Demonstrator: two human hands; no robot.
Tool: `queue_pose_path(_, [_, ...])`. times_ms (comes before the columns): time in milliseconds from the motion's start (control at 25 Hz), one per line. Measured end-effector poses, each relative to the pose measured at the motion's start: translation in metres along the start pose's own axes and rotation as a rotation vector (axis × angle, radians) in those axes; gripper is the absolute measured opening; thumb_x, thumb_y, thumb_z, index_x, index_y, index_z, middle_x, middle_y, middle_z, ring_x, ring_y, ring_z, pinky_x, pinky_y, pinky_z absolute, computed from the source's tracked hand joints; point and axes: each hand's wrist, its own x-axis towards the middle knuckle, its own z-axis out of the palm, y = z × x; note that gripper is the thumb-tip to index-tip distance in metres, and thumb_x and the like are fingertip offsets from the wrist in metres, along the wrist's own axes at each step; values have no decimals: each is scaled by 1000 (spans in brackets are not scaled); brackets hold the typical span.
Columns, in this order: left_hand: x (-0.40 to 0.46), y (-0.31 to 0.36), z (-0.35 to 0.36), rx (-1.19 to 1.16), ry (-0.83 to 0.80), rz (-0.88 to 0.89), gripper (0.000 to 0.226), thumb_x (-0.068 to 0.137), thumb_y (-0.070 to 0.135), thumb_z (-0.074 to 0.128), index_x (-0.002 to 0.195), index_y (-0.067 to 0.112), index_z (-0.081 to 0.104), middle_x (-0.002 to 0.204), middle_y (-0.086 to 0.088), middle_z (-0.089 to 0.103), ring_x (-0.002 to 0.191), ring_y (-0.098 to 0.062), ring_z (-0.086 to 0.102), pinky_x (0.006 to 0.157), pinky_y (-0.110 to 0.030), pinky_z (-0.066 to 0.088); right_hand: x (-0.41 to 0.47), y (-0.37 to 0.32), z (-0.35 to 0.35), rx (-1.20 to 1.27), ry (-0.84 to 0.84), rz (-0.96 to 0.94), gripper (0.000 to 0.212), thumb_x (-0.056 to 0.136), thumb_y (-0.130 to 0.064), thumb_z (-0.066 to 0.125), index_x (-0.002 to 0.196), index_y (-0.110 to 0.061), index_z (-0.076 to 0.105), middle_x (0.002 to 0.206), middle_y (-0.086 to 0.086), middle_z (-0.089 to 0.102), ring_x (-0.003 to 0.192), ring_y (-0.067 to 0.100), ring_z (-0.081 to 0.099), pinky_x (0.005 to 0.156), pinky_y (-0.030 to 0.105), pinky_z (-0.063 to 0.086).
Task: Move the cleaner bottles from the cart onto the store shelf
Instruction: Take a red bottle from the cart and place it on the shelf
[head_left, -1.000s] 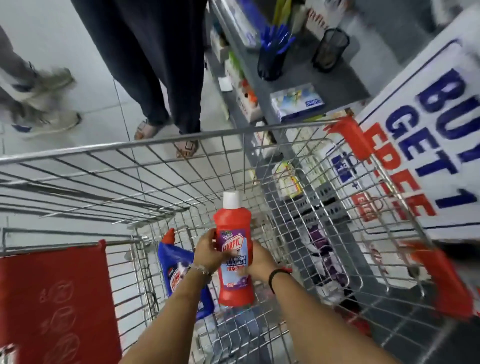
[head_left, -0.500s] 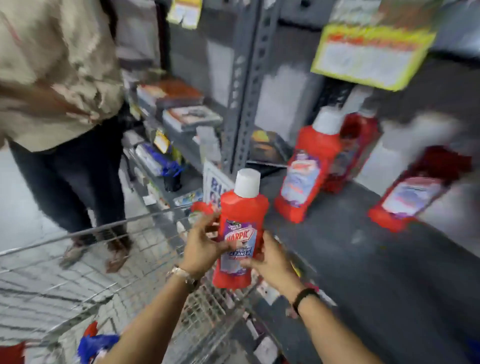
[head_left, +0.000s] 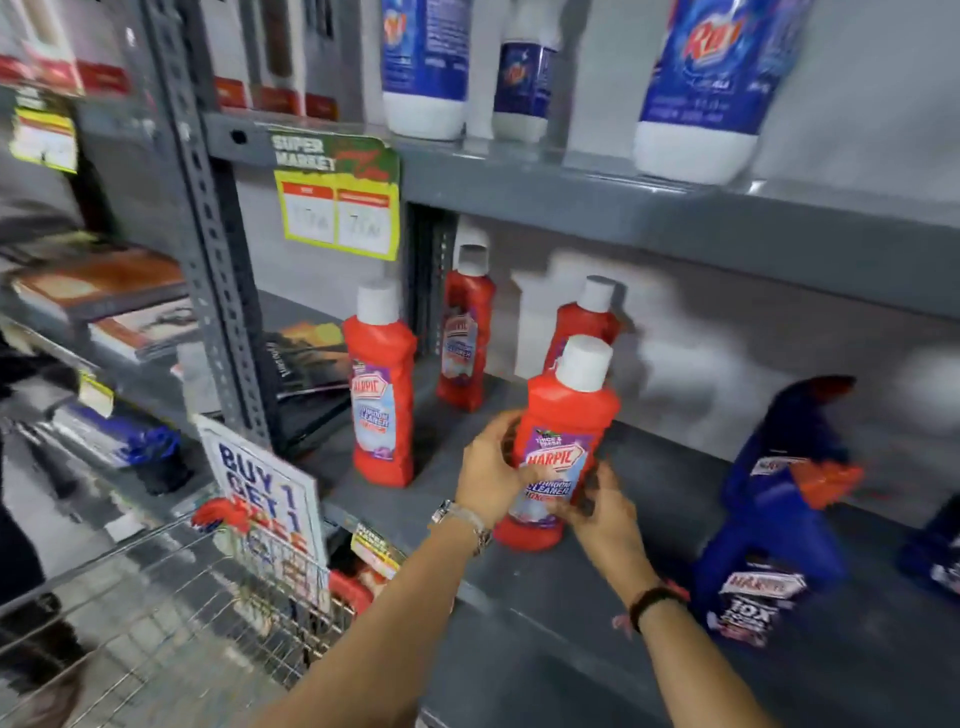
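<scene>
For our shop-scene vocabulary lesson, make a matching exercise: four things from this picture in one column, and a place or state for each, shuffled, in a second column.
Column 1
1. Red cleaner bottle with white cap
2. Blue Harpic bottle
3. Yellow price tag
4. Wire cart

Column 2
A. Hanging from the upper shelf's edge
B. Held between both hands
C. On the floor at lower left
D. On the shelf, right of the hands

Pairs: 1-B, 2-D, 3-A, 4-C
</scene>
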Motion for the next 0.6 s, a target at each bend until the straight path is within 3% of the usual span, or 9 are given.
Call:
queue_pose_path(80, [4, -1, 10, 16, 13, 0, 67, 45, 28, 78, 107, 19, 53, 108, -15, 65, 98, -28, 63, 92, -49, 51, 4, 5, -1, 18, 11, 22, 51, 73, 0, 70, 117, -2, 44, 106, 9, 59, 96, 19, 58, 67, -3, 43])
queue_pose_path(160, [3, -1, 12, 22, 22, 4, 68, 54, 15, 79, 116, 13, 50, 111, -11, 63, 101, -24, 61, 95, -44, 50, 0, 8, 4, 89, 31, 36, 59, 75, 8, 65, 125, -4, 37, 122, 14, 55, 108, 21, 54, 90, 17, 47])
queue_pose_path(200, [0, -1, 12, 25, 25, 7, 68, 60, 8, 77, 121, 12, 47, 116, -8, 60, 105, -21, 58, 98, -38, 48, -7, 7, 7, 118, 84, 47, 66, 74, 10, 63, 130, -6, 32, 131, 16, 48, 116, 20, 48, 100, 29, 43])
queue_pose_path(240, [-7, -3, 8, 32, 51, 5, 67, 65, 4, 74, 125, 11, 43, 121, -3, 56, 110, -17, 53, 99, -28, 44, -18, 5, 13, 113, 172, 45, 69, 75, 10, 63, 133, -7, 30, 137, 17, 42, 122, 20, 43, 104, 33, 37])
queue_pose_path(320, [-24, -6, -10, 54, 160, -1, 61, 71, 3, 69, 126, 10, 43, 122, 4, 48, 114, -11, 46, 92, -5, 37, -41, 2, 28, 82, 371, -68, 59, 80, 4, 61, 131, -8, 34, 136, 16, 40, 126, 22, 40, 103, 22, 34])
queue_pose_path(400, [-48, -18, -40, 69, 331, -18, 50, 74, 2, 66, 120, 8, 49, 119, 3, 51, 111, -13, 48, 84, 5, 36, -61, -9, 52, 90, 400, -256, 38, 85, -11, 54, 121, -13, 42, 126, 8, 45, 120, 17, 43, 101, 17, 36])
queue_pose_path(480, [-90, -40, -98, 126, 532, -97, 42, 75, 0, 64, 115, 7, 53, 116, -3, 56, 108, -14, 50, 85, -1, 40, -81, -21, 103, 82, 225, -333, 30, 86, -20, 45, 115, -14, 46, 119, 3, 47, 114, 15, 46, 100, 25, 40])
queue_pose_path(600, [-172, -82, -195, 216, 818, -306, 39, 75, 2, 64, 113, 6, 54, 119, -13, 60, 105, -17, 51, 97, -33, 43, -106, -26, 202, -4, -160, -297, 28, 86, -7, 48, 114, -4, 49, 121, 12, 53, 114, 24, 50, 99, 39, 43])
